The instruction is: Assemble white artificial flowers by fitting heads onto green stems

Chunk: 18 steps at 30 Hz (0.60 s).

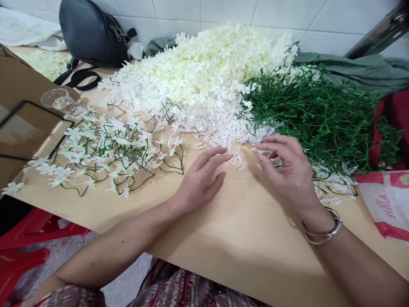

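My left hand point(201, 179) lies over the tan board point(236, 238) with its fingers stretched toward a scatter of small white plastic stamens point(220, 123). It holds nothing. My right hand point(287, 170) hovers at the edge of that scatter, fingers loosely curved, thumb near the fingertips; I cannot see anything in them. A silver bangle point(322, 230) sits on that wrist. A few loose stamens point(239, 180) lie between the hands. Behind is a big heap of cream flower heads point(217, 64). Green plastic stems point(319, 115) are piled to the right.
Assembled stems with white flowers point(108, 149) lie at the left, beside a clear plastic cup point(59, 100) and a cardboard box point(19, 119). A black bag point(92, 34) sits at the back left. A red-and-white packet point(388, 204) is at the right edge, red stools point(28, 243) below.
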Motion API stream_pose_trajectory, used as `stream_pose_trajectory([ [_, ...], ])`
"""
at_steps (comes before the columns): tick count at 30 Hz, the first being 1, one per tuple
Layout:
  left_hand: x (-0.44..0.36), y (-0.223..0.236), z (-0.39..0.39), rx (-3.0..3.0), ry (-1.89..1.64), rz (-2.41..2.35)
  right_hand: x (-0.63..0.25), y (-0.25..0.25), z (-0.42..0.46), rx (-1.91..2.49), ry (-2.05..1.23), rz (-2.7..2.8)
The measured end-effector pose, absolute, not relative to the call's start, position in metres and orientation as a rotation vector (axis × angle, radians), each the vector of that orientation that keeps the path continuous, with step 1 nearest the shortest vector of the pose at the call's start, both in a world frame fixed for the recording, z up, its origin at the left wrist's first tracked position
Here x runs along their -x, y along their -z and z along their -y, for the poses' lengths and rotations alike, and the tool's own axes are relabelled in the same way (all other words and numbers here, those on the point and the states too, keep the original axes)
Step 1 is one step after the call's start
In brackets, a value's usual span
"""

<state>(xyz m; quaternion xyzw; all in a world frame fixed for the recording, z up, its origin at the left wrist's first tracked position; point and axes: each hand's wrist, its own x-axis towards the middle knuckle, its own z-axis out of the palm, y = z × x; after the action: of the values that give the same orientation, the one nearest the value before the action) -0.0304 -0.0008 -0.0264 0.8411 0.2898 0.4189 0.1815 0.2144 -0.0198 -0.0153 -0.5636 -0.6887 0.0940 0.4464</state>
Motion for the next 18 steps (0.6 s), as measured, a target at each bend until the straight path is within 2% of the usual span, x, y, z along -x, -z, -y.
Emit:
stream_pose_trajectory([
  [3,0.029,0.034,0.002,-2.335,-0.979,-0.719,-0.221,0.024,0.007,1.433,0.015,1.942],
  [6,0.029,0.036,0.001,-2.282,-0.869,-0.701,-0.221,0.034,0.000,1.451,0.068,2.071],
  [18,0.031,0.035,-0.004,-1.598,-1.035,-0.888,-0.180,0.032,0.044,0.977,-0.044,2.282],
])
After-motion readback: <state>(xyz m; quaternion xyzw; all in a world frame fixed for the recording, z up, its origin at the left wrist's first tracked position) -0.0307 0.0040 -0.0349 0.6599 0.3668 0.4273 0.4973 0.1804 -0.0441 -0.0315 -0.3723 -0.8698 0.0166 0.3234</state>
